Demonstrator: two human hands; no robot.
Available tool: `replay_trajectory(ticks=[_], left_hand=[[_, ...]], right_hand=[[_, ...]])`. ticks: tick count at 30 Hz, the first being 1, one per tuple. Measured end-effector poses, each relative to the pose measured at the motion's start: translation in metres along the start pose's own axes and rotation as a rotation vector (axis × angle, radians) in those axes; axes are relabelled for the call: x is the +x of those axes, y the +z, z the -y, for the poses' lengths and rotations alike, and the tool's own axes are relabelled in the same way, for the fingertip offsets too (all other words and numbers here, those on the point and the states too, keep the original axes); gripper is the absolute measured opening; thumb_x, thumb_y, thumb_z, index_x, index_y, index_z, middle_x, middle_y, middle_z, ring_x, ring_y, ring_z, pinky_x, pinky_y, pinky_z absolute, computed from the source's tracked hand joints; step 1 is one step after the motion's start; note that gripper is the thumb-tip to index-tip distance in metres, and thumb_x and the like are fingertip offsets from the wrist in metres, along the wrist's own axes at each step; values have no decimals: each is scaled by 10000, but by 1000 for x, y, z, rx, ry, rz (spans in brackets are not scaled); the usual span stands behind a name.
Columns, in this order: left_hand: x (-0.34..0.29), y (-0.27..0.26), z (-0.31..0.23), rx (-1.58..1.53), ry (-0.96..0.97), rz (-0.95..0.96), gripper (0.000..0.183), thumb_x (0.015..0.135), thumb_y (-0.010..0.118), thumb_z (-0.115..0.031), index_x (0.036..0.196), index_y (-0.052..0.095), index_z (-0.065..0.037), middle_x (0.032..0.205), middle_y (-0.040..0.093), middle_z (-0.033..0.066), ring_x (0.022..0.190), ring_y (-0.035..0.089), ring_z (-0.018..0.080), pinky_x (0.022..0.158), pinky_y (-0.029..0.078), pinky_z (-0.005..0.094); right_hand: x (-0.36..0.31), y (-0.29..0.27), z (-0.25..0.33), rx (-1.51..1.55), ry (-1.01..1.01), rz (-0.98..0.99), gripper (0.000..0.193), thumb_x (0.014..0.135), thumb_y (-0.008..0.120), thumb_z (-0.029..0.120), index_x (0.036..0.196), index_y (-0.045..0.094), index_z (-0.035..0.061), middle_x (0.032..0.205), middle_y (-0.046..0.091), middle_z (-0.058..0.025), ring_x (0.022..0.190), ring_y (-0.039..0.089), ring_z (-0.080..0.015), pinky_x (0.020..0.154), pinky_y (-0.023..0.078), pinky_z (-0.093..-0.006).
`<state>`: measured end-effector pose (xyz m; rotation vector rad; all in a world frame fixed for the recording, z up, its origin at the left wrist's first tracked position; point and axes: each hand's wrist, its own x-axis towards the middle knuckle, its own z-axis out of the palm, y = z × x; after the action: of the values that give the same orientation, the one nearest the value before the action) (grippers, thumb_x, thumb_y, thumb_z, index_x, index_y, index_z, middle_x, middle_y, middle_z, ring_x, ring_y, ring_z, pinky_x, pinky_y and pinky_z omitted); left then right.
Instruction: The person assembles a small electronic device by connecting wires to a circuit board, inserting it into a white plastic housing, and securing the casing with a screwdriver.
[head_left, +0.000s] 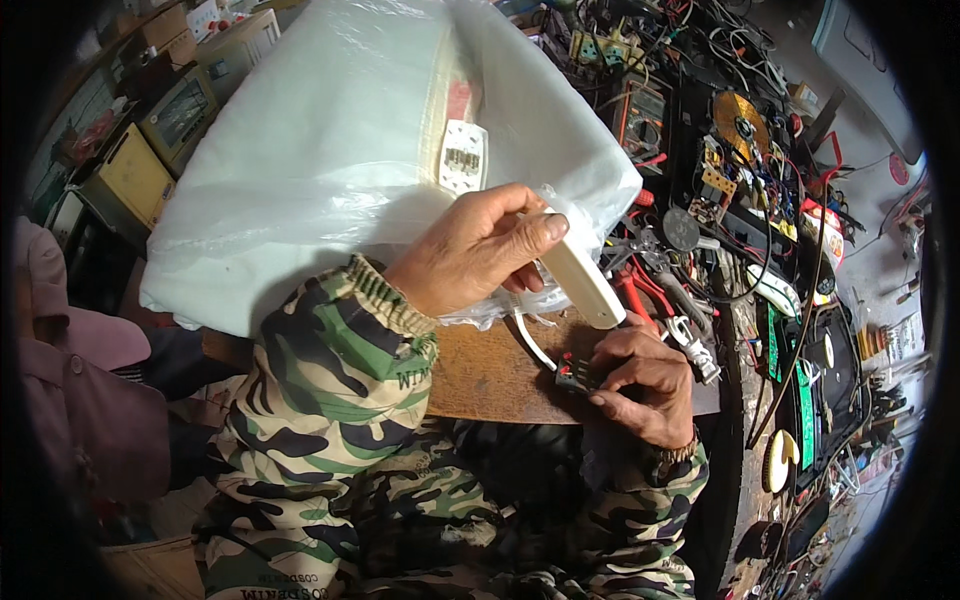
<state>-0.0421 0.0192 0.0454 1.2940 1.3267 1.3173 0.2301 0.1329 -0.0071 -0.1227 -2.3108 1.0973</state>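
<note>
Cluttered with wires and tools, the brown wooden surface runs right. Left hand, arched over the middle, has its fingers curled around a long cream plastic casing. Right hand, lower right, pinches a small dark circuit board, from which a white cable trails, its fingers pressed together.

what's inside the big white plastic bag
Through the translucent white plastic bag a white rectangular socket-like plate shows, with a pale folded sheet around it. The bag's lower contents are hidden behind the left hand.
</note>
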Motion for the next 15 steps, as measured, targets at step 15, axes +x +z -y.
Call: replay_trajectory(ticks=[15], left_hand=[[1, 16, 2, -106, -134, 236, 371, 1110, 579, -311, 1275, 584, 21, 1058, 660, 60, 843, 709, 109, 747, 600, 264]], right_hand=[[-13, 9, 4, 61, 103, -325, 531, 796, 913, 241, 1192, 700, -40, 1056, 759, -146, 1022, 722, -267, 982, 533, -378]])
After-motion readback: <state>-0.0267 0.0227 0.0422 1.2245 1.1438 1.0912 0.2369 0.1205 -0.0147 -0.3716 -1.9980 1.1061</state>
